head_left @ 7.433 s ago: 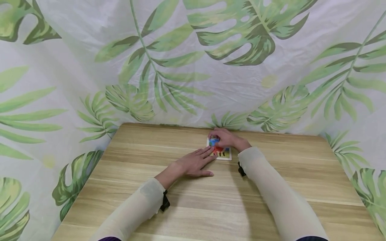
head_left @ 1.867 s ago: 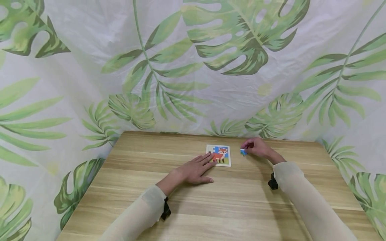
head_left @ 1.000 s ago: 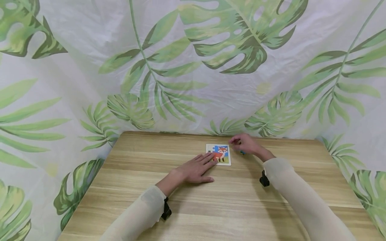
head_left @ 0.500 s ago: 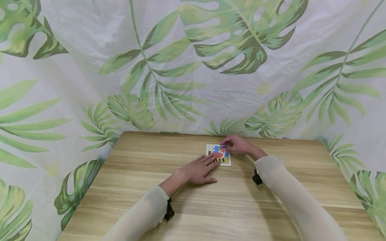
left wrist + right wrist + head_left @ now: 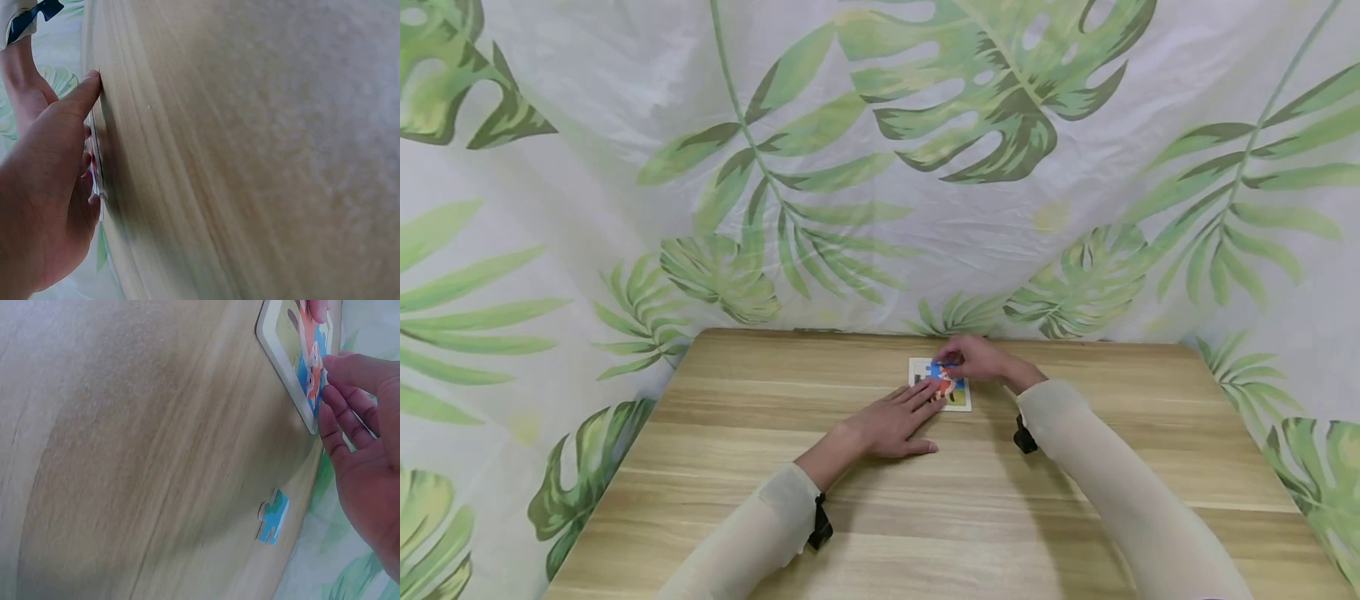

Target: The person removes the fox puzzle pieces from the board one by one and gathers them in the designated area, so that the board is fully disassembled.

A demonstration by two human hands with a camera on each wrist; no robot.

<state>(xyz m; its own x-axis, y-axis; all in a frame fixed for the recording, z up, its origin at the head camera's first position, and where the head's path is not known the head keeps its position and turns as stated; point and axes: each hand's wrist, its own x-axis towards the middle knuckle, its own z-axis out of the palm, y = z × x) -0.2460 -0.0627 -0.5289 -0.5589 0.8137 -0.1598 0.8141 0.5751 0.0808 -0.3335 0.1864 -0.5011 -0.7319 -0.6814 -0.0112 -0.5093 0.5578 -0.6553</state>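
Observation:
A small fox jigsaw puzzle [image 5: 958,402] in a white-edged tray lies near the table's far edge. Its upper left shows pale bare backing. My left hand [image 5: 889,423] lies flat, fingers extended over the puzzle's lower left, thumb out on the table. My right hand [image 5: 981,360] reaches over the upper edge with bent fingers. In the right wrist view its thumb touches the puzzle by the fox's head [image 5: 314,365]; whether it pinches a piece there is hidden. A loose blue-and-green puzzle piece [image 5: 274,515] lies on the table, hidden from the head view.
The wooden table [image 5: 880,533] extends toward the person and to both sides. A leaf-patterned cloth [image 5: 820,167] hangs right behind its far edge. Black wrist cameras are strapped on both sleeves.
The right hand set the blue-and-green piece down right of the puzzle, then moved left onto the puzzle's upper edge. The left hand stayed on the puzzle, shifting slightly right.

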